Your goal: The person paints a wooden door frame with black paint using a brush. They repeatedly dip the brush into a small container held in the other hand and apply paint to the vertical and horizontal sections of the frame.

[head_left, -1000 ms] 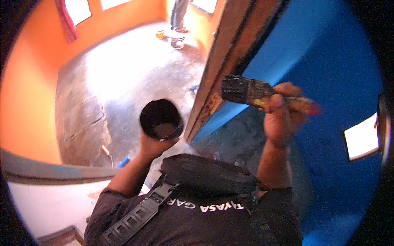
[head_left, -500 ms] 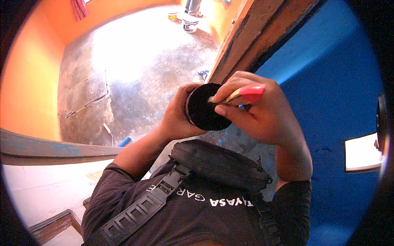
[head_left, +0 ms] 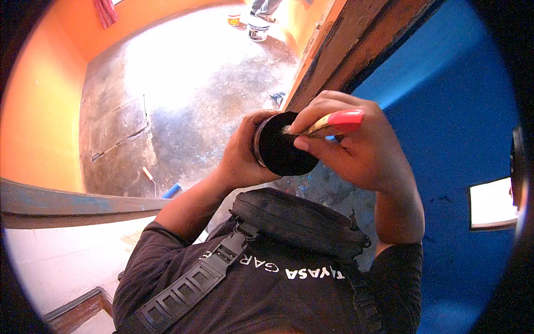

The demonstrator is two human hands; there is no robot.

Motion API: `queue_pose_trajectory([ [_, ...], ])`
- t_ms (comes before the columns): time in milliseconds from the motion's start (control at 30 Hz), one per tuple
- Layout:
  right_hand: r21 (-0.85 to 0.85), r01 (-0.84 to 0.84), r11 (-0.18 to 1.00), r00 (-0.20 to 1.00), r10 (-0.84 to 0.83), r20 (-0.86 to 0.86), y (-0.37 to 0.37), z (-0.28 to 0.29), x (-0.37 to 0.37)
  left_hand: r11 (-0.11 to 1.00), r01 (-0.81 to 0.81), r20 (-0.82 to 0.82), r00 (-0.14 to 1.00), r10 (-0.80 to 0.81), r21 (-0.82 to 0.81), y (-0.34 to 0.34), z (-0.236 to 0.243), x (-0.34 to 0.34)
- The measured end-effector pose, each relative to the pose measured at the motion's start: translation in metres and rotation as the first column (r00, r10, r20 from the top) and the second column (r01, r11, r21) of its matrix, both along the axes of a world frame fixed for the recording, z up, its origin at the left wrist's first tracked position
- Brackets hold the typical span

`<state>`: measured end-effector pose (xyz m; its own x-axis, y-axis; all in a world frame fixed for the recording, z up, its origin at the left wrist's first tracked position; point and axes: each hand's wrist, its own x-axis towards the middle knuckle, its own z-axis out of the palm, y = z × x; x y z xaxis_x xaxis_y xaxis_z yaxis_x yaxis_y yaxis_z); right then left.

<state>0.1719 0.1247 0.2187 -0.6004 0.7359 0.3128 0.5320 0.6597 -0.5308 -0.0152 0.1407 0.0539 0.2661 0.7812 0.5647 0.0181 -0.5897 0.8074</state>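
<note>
My left hand (head_left: 243, 147) is wrapped round the side of a dark round paint can (head_left: 281, 153), held in front of my chest. Its inside looks black, and I cannot make out how full it is. Between the thumb and fingers of my right hand (head_left: 356, 147) is a paintbrush (head_left: 346, 119) with a red-ended, yellowish handle. The brush points left over the can, its lower end at the dark opening; the bristles cannot be made out.
A brown wooden door frame (head_left: 356, 55) stands ahead, beside a blue wall (head_left: 456, 139). Beyond lie a paint roller (head_left: 147, 173) and a blue roller (head_left: 173, 190) on the worn floor (head_left: 183, 133). Farther off are a white bucket (head_left: 257, 30), a smaller tub (head_left: 233, 21) and another person's legs (head_left: 266, 6).
The brush handle and my right hand have shifted slightly right. My left hand still holds the can; the far person's legs have moved a little.
</note>
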Motion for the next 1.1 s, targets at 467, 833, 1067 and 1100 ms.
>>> queue_pose_trajectory([
  [467, -0.308, 0.13, 0.942, 0.912, -0.236, -0.336, 0.01, 0.003, 0.016, 0.996, -0.021, 0.031, 0.999, 0.023, -0.09, 0.004, 0.003, 0.002],
  [833, -0.555, 0.044, 0.831, 0.623, -0.457, -0.635, 0.033, -0.015, 0.049, 0.995, 0.007, 0.032, 0.999, -0.004, -0.103, 0.014, 0.009, 0.004],
  [1067, -0.21, 0.125, 0.97, 0.872, -0.208, -0.442, 0.005, 0.006, 0.017, 0.999, -0.036, -0.02, 0.999, 0.035, -0.035, 0.012, 0.014, 0.003],
  [1100, -0.189, 0.101, 0.977, 0.919, -0.164, -0.358, 0.001, 0.009, 0.015, 0.999, -0.028, -0.005, 1.0, 0.028, -0.029, 0.012, 0.013, 0.003],
])
